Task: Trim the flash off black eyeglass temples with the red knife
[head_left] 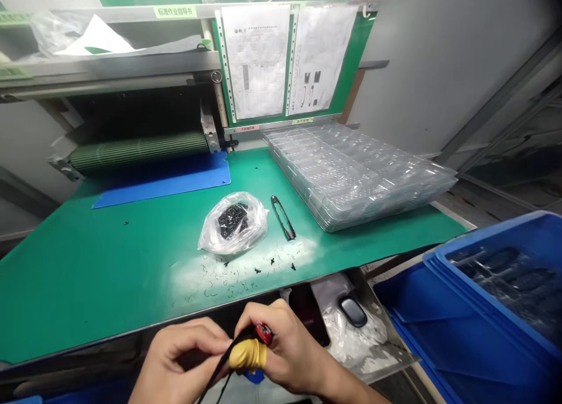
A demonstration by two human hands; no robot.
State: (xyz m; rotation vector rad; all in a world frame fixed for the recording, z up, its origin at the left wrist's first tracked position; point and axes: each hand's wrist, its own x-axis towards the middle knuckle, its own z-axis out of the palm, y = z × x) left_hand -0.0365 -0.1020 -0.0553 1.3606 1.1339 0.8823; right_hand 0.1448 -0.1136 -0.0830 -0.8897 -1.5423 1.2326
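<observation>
From where I'm watching, the left hand [184,357] and right hand [290,348] meet just below the front edge of the green worktop [96,287], near its middle. Both grips are closed in a tight pinch on a thin black strip [223,351], which runs down and out of the bottom of the view. A small red object [264,332] sits in the right grip against the strip, too small for me to name, and a yellow finger cot [248,354] covers a finger beside it. On the worktop, a clear plastic bag of small black parts [232,223] lies near the middle, with a looped black part [283,216] just to its right. Black scraps [246,275] are scattered toward the front edge. A large stack of clear plastic trays [355,175] fills the back right corner, and a blue sheet [162,181] lies along the back edge in front of a ribbed green roller [138,149]. Beyond the right edge sits a blue crate [496,287], and below the front edge is a metal tray [386,357] holding crumpled plastic.
</observation>
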